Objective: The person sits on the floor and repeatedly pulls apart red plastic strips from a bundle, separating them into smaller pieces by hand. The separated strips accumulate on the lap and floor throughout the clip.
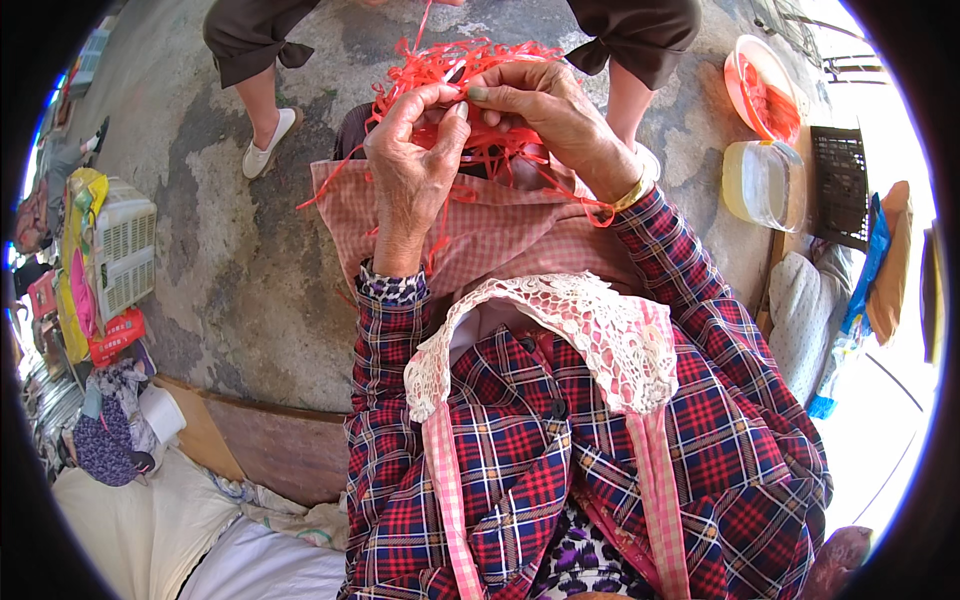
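Observation:
A tangled heap of red plastic ribbon (480, 56) lies over my lap, on a pink gingham apron (517, 232). Thumb and forefinger of my left hand (416, 154) pinch the ribbon just above the heap. Close against those fingertips, my right hand (559, 112) also pinches red ribbon between thumb and forefinger. The exact spot between the fingertips is too small to make out. Loose ribbon ends trail down the apron and out to its left edge. A gold-coloured bracelet (634, 193) circles my right wrist.
Facing me is another person with rolled dark trousers (259, 37); a strand rises toward their partly visible hands. At right are a pink basin (761, 90) holding red material, a clear plastic tub (765, 184) and a dark crate (838, 186). White plastic baskets (127, 247) stand left.

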The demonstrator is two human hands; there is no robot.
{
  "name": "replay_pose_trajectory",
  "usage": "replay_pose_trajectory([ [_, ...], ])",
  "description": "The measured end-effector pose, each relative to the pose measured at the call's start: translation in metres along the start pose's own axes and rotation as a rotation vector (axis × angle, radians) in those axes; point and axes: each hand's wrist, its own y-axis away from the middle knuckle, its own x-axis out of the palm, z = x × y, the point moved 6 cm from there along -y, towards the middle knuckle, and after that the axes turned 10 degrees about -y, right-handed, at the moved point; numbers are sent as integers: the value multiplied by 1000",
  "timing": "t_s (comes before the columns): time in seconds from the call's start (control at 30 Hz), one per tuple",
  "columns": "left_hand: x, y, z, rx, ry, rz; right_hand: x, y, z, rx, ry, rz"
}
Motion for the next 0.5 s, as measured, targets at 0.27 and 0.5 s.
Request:
replay_pose_trajectory([
  [0.27,-1,-5,5,-36,77,70,2,-6,9,-234,256,50],
  [0.5,-1,-4,4,-9,73,51,5,-4,17,-371,684,86],
])
